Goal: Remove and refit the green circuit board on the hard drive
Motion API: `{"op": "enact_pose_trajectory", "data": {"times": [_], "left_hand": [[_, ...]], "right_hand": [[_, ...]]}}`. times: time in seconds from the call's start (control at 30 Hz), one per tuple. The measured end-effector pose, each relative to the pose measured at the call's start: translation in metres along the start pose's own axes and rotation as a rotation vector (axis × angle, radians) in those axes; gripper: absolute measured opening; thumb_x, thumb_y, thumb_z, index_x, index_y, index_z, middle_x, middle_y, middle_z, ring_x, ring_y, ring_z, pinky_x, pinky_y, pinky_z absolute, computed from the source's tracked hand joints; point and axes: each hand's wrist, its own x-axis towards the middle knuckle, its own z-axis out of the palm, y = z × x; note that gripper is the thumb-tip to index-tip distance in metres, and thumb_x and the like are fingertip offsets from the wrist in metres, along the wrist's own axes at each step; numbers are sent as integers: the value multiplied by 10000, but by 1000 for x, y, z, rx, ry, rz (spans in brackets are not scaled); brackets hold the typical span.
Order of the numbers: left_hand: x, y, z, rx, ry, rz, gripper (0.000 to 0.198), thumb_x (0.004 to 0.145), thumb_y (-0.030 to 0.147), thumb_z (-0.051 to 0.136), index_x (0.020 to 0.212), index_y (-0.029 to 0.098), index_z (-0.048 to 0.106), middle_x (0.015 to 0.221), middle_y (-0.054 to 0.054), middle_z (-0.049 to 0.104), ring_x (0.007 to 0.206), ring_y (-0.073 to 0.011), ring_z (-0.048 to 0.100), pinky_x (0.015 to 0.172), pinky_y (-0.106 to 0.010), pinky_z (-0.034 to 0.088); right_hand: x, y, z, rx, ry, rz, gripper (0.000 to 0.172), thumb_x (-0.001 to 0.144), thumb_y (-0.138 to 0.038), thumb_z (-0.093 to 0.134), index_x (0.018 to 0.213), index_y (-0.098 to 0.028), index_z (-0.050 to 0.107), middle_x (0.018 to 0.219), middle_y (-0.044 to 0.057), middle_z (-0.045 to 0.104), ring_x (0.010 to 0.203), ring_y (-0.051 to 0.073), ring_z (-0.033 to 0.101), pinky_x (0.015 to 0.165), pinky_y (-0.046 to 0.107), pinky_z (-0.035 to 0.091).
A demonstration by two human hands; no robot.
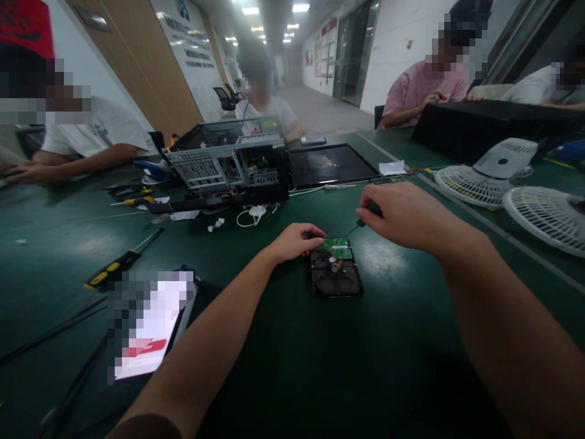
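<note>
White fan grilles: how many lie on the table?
2. First grille: right side, under a white housing. Second grille: beside it, cut by the frame edge. Others may be hidden.

One camera, worn on the person's head, faces forward and down across the green table. It sits close above the left hand at the hard drive and the right hand gripping a screwdriver. Beyond them it takes in seated co-workers and a corridor.
</note>
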Motion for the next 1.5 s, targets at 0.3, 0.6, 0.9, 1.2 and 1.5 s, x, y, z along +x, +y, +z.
{"op": "enact_pose_trajectory", "data": {"times": [0.3,0.6,0.9,1.2,1.5], "left_hand": [[-3,6,-2,-17,-3,-21,354,902,350,712,1205,167,711,808,-35,692,588,-111,575,544,-246,479],[-7,14,0,33,10,-22,328,908,337,676,1189,174,717,823,-27,687,579,-107,563,531,-242,457],[-6,11,0,17,-8,-32,369,896,363,703,1213,175,713,852,-46,702,606,-116,576,545,-251,464],[-3,9,2,3,11,-45,326,912,378,695,1164,173,728,870,-54,704,586,-107,567,536,-254,467],[-3,9,2,8,8,-14,316,913,408,695,1117,168,725,999,-80,722,618,-104,575,540,-244,459]], "right_hand": [[-9,39,-24,-123,413,191,330,832,-432,771,1057,-196,715,915,91,757,817,281,679,699,368,424],[-2,139,36,-86,17,468,395,1017,-353,486,1121,-50,718,1027,214,692,859,231,566,760,372,364],[-31,185,138,-78,148,910,435,991,-258,443,1270,27,617,1117,295,637,942,272,529,770,394,346],[-23,192,155,-116,23,848,475,991,-520,495,1241,-181,715,1256,235,618,1023,298,577,745,399,326],[-8,191,159,-149,-3,923,471,987,-506,503,1293,-194,680,1306,234,594,1078,328,602,777,412,385]]}}
